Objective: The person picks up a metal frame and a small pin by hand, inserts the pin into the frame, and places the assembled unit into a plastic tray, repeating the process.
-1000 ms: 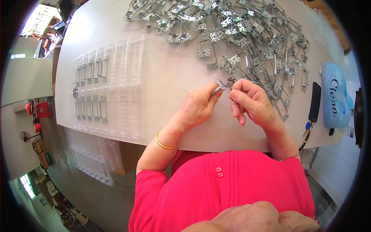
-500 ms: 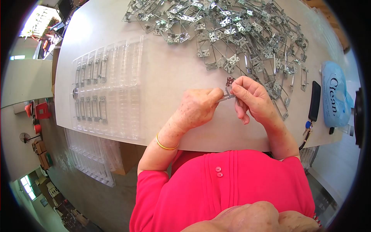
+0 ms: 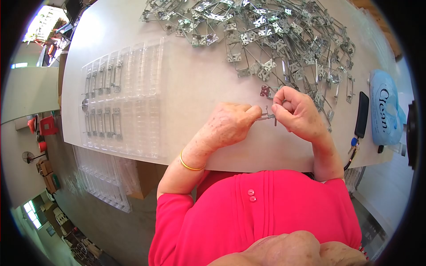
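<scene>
My left hand [image 3: 234,123] is closed around a small metal part [image 3: 269,116], whose end sticks out past the thumb and forefinger. Just to the right, my right hand [image 3: 298,111] has its fingers curled together at the part's end; what they pinch, if anything, is too small to make out. A dark red piece [image 3: 265,91] lies on the table above the hands, at the lower edge of a large heap of metal brackets with thin rods [image 3: 279,44].
A clear plastic tray [image 3: 144,99] on the left holds several metal parts in two rows. At the right are a black phone [image 3: 361,115], keys on a strap [image 3: 353,153] and a blue packet [image 3: 385,108]. More clear trays [image 3: 100,181] sit below the table's edge [image 3: 120,156].
My right hand has curled its fingers in and moved slightly right, showing more of the metal part. My left hand has shifted slightly right.
</scene>
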Tool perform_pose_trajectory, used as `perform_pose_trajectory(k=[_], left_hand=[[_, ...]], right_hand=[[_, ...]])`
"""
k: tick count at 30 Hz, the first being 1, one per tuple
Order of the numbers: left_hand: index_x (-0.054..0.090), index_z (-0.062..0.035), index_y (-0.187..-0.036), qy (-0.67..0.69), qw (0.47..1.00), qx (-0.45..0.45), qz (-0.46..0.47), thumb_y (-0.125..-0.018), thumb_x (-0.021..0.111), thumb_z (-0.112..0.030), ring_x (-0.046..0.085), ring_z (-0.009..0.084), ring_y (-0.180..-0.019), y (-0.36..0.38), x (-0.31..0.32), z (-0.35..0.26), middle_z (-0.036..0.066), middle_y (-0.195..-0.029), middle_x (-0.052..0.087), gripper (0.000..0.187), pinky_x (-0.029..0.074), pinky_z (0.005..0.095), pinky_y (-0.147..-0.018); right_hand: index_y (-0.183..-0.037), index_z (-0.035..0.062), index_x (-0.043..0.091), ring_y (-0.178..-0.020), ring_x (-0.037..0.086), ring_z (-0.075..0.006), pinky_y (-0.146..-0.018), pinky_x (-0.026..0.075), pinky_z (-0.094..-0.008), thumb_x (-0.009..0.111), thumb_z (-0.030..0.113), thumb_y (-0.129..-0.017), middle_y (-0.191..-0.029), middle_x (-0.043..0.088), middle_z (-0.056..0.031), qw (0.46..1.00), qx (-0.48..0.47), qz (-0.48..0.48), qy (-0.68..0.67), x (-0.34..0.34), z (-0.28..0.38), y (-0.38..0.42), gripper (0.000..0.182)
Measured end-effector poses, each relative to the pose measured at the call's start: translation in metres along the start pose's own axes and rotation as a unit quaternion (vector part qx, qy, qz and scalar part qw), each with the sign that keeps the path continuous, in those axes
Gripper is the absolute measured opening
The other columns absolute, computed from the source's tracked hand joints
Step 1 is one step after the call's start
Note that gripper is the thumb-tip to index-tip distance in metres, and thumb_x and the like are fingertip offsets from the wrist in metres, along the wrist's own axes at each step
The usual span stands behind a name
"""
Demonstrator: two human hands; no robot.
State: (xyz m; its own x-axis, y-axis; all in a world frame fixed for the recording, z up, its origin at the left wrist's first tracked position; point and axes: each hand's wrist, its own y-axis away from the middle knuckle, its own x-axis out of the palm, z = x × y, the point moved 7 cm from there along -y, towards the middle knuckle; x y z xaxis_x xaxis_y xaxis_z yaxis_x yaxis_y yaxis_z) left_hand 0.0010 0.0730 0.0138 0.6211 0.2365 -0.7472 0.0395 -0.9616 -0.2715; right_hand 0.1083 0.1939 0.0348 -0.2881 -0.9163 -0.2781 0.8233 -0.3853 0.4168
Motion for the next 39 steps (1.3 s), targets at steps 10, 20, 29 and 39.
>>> perform_pose_trajectory(k=[10,20,29,39], left_hand=[[0.060,-0.0066,-0.094,0.225,0.969,-0.089,-0.042,-0.098,0.060,-0.006,0.053,0.0221,-0.056,0.000,-0.007,0.006,0.006,-0.066,0.056,0.004,0.041,0.0333,-0.053],[0.058,-0.0024,-0.095,0.464,0.852,-0.243,-0.022,-0.108,0.053,-0.018,0.038,0.0035,-0.059,0.005,0.004,0.026,-0.005,-0.068,0.043,0.021,0.029,0.0221,-0.051],[0.059,-0.0018,-0.100,0.108,0.984,-0.064,-0.125,-0.096,0.064,-0.002,0.053,0.0252,-0.054,0.001,-0.013,0.009,0.010,-0.065,0.055,0.007,0.041,0.0350,-0.052],[0.061,-0.0030,-0.100,0.083,0.979,-0.097,-0.160,-0.092,0.067,0.001,0.059,0.0337,-0.060,0.003,-0.019,0.013,0.016,-0.068,0.057,0.011,0.044,0.0399,-0.054]], right_hand=[[-0.104,0.0042,0.050,-0.056,0.059,-0.0064,-0.048,0.046,-0.0214,0.055,0.008,-0.103,-0.077,0.070,-0.0087,0.955,-0.135,-0.086,-0.248,-0.021,0.004,-0.001,0.007],[-0.107,0.0004,0.050,-0.077,0.074,-0.0149,-0.065,0.061,-0.0257,0.058,-0.004,-0.100,-0.098,0.073,-0.0143,0.928,-0.332,-0.140,-0.094,0.015,0.009,0.007,0.011],[-0.103,0.0013,0.053,-0.061,0.067,-0.0116,-0.052,0.052,-0.0234,0.061,0.009,-0.102,-0.074,0.068,-0.0081,0.963,-0.222,-0.150,0.038,0.022,0.013,0.004,0.011],[-0.095,0.0062,0.056,-0.054,0.058,-0.0062,-0.048,0.045,-0.0210,0.054,0.023,-0.106,-0.069,0.064,-0.0014,0.980,0.000,0.030,-0.195,0.027,-0.008,-0.004,0.020]])
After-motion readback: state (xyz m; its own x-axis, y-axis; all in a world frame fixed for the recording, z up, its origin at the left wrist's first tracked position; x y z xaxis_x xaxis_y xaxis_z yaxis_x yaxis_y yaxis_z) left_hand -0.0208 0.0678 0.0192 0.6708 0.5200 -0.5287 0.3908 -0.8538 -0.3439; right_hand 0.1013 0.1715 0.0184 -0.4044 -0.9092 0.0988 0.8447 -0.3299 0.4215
